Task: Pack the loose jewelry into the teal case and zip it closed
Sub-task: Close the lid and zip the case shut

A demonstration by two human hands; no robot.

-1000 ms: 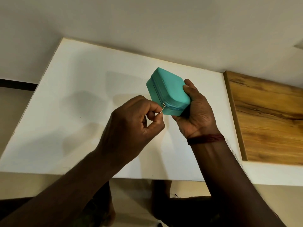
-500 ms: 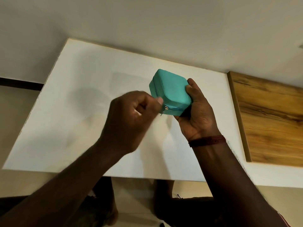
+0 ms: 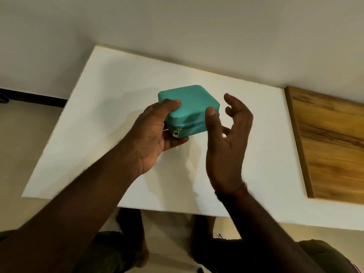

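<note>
The teal case is a small square zip box, lid up and level, held just above the white table. Its zipper runs closed along the near side, and the silver pull hangs at the near left corner. My left hand grips the case's left side, thumb on the lid and fingers underneath. My right hand is at the case's right side with fingers spread; its thumb overlaps the near right corner and the other fingers are off the case. No loose jewelry is in sight.
A brown wooden board lies along the table's right part. A plain wall runs behind the table's far edge. My knees and feet show under the near edge.
The case has passed from my right hand to my left and turned flat, lid up. My left hand dropped the zipper pull. My right hand has opened beside the case.
</note>
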